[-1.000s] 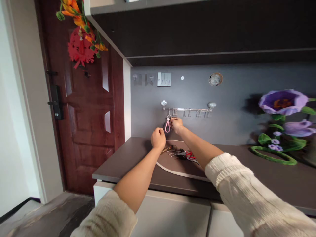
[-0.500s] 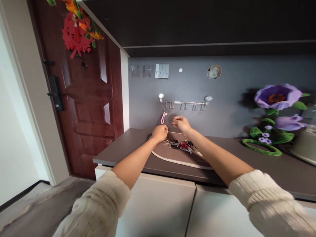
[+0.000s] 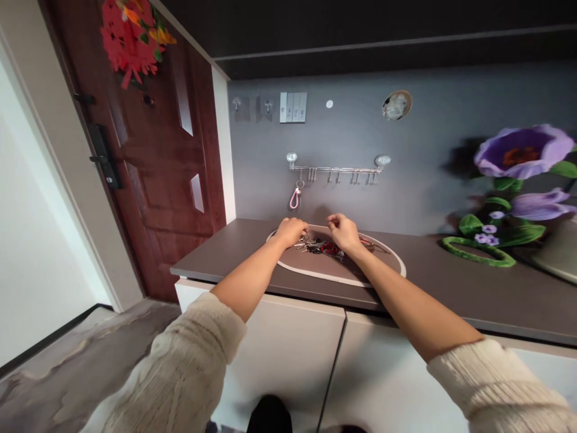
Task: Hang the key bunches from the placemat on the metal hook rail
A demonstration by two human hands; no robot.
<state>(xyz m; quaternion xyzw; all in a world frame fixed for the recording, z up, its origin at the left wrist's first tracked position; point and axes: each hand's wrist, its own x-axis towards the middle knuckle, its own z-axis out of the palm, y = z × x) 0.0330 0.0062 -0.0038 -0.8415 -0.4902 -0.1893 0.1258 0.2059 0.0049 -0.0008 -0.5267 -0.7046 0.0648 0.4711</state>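
My left hand (image 3: 291, 232) is low over the left side of an oval mat (image 3: 311, 270), its fingers closed on a bunch of keys (image 3: 305, 237) with a ring showing at the fingertips. More keys, with red and black pieces (image 3: 328, 248), lie heaped on the mat between my hands. My right hand (image 3: 344, 233) hovers just above the heap's right side, fingers half curled and slightly apart, with nothing visible in them. A pink strap keychain (image 3: 295, 198) hangs by its ring from the left end of the wall hook rail (image 3: 336, 169).
Several hooks hang along the rail. Purple plush flowers (image 3: 509, 157) with a green looped base stand on the right of the counter (image 3: 433, 282). A dark cabinet (image 3: 360, 30) overhangs the counter. The red-brown door (image 3: 162, 198) is at the left.
My right hand has come down from near the rail towards the heap, its fingers curling in. The left hand stays at the keys. The view has tilted downward.
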